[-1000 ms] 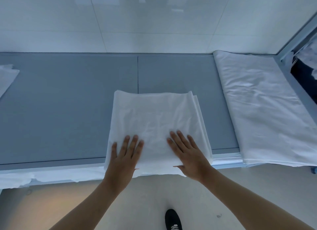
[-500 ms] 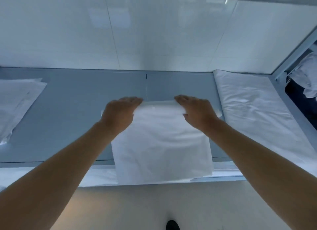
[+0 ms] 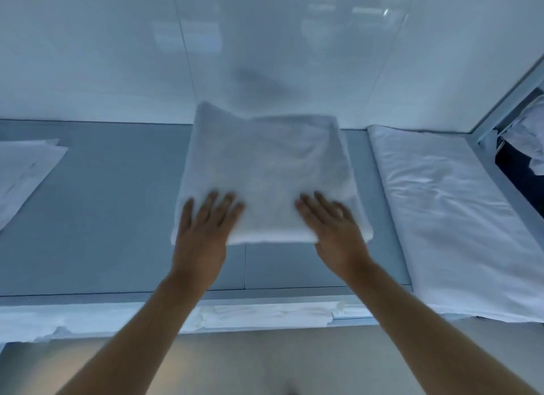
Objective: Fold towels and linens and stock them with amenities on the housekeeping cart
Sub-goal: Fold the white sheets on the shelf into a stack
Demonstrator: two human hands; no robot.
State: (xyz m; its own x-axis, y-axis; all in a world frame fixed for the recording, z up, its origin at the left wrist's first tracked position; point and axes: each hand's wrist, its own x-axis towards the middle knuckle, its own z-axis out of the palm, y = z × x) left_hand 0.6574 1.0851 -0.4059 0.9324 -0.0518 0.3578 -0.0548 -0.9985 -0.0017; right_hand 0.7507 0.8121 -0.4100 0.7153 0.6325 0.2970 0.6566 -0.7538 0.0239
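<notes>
A folded white linen [image 3: 266,171] lies on the grey-blue table [image 3: 117,218], its far edge near the white wall. My left hand [image 3: 206,229] rests flat on its near left corner with fingers straight and spread. My right hand [image 3: 332,226] lies flat on its near right part, fingers straight. Both hands press down on the cloth. The linen looks blurred from motion.
A long white sheet [image 3: 441,218] lies spread along the table's right side. Another folded white cloth [image 3: 23,173] sits at the far left. White fabric [image 3: 250,318] shows on a lower level below the table's front edge. A metal frame [image 3: 506,100] with white cloth stands at right.
The linen was folded in half away from me and now sits farther back on the table. My hands went from gripping its far edge to lying flat on its near edge.
</notes>
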